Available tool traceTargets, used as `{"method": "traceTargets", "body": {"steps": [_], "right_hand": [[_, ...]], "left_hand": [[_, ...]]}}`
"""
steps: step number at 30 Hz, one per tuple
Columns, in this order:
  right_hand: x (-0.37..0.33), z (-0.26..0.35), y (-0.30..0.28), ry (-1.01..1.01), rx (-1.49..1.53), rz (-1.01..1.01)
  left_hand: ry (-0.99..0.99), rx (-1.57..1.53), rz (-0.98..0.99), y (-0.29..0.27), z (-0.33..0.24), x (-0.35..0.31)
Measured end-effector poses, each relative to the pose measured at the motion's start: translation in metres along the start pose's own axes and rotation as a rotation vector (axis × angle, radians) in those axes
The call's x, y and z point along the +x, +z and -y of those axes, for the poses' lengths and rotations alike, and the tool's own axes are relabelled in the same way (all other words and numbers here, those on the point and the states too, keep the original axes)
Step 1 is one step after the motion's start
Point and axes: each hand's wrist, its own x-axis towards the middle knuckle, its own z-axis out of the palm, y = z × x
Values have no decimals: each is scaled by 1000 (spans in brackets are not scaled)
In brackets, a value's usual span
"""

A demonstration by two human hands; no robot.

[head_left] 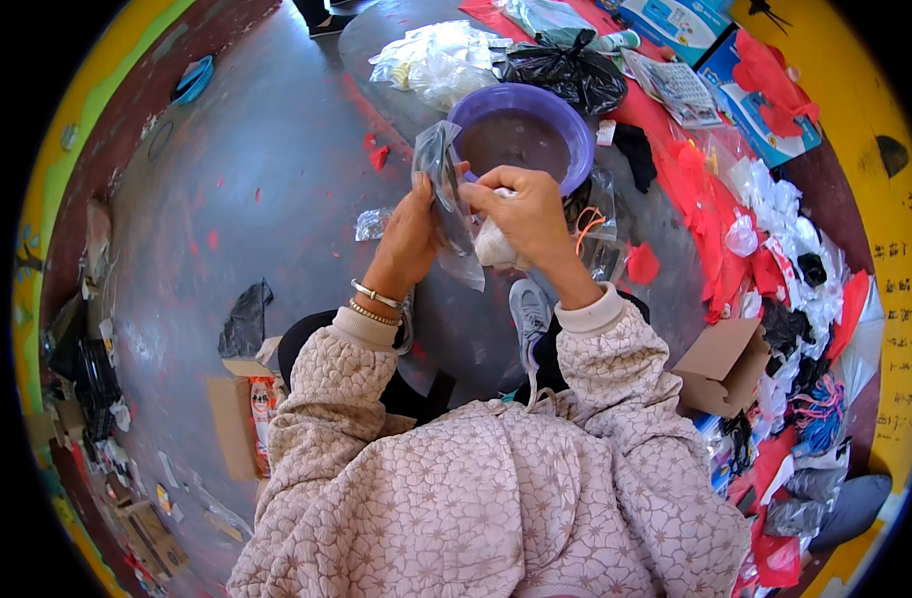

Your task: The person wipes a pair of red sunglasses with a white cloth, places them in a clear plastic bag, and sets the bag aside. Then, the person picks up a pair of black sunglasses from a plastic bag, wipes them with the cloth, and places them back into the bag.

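Pinching clear plastic pouch (454, 215) in left hand (406, 231); clutching white cloth (496, 245) in right hand (531, 211). Apparently midway, with neither set down; cannot judge remainder.

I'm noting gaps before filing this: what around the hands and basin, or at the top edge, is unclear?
In the head view:
Details inside the plastic packet: glare and the left hand partly obscure them.
Top of the white bundle: covered by the right hand.
Bottom of the purple basin: hidden under murky liquid.
The body above another person's foot: cut off by the top edge.
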Motion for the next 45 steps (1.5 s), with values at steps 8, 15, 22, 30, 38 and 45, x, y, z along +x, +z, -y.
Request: {"method": "traceTargets", "body": {"steps": [8, 15, 22, 30, 38, 45], "right_hand": [[-1, -13, 2, 17, -118, -1], [-5, -14, -14, 284, 557, 176], [4, -22, -28, 104, 180, -34], [19, -27, -21, 12, 176, -49], [20, -20, -56, 475, 800, 161], [25, -36, -53, 279, 476, -59]], "left_hand": [[129, 432, 6, 7, 5, -2], [-106, -148, -58, 1, 9, -2], [-81, 96, -52, -5, 9, -1], [-43, 559, -102, -5, 14, -7], [2, 765, -78, -9, 13, -4], [-98, 698, -164, -2, 8, -4]]}}
